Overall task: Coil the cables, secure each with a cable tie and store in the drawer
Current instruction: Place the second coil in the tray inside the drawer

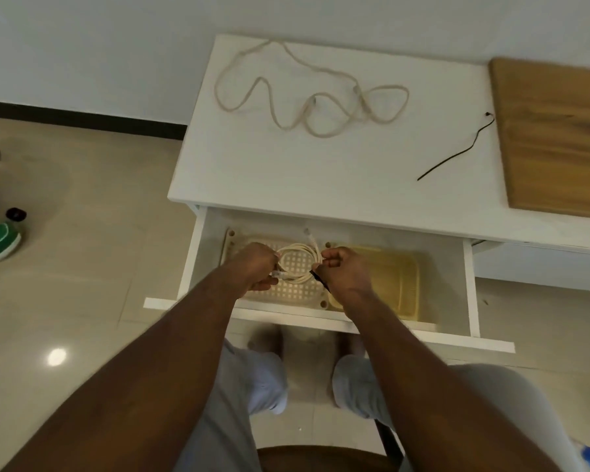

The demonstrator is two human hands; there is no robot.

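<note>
The wooden board (556, 137) runs off the right edge; the hands (258, 267) hide parts of the coil (298, 253).

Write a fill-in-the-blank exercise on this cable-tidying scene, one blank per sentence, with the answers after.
1. Both hands hold the coiled cable over the open ____.
2. The loose cable on the white table is not yet ____.
3. The spare cable tie on the table is ____ in colour.
4. The right hand pinches a black ____ at the coil.

Answers: drawer; coiled; black; cable tie
</note>
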